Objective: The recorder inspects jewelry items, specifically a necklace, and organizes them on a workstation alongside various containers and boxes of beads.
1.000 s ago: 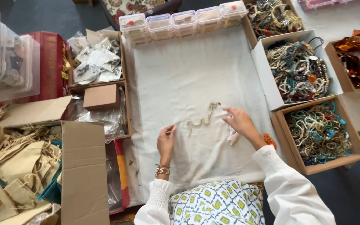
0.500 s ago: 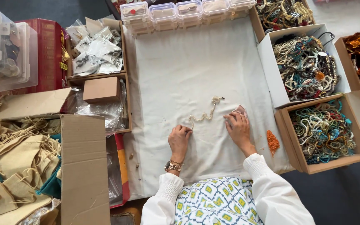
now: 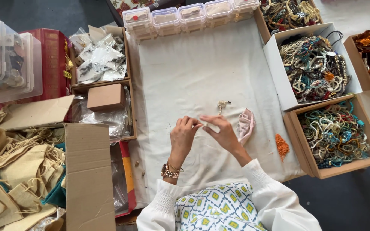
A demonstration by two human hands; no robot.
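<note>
We've got our left hand (image 3: pixel 184 133) and right hand (image 3: pixel 222 131) pinched together fingertip to fingertip mid-tabletop, on what we can't tell, the beaded strand (image 3: pixel 222 104) lying just beyond, pink pouch (image 3: pixel 246 124) right.

Clear plastic packets (image 3: pixel 97 57) heaped in brown tray upper left; small plain brown cardboard box (image 3: pixel 105 97) just below.

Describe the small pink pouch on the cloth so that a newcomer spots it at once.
Start at the white cloth spread across the middle of the table. Just beyond the right hand, towards the brown cardboard box of turquoise beaded strings, lies the small pale pink fabric pouch. It is the only pink, soft item there; the little orange bead pile nearby is loose grains.
</note>
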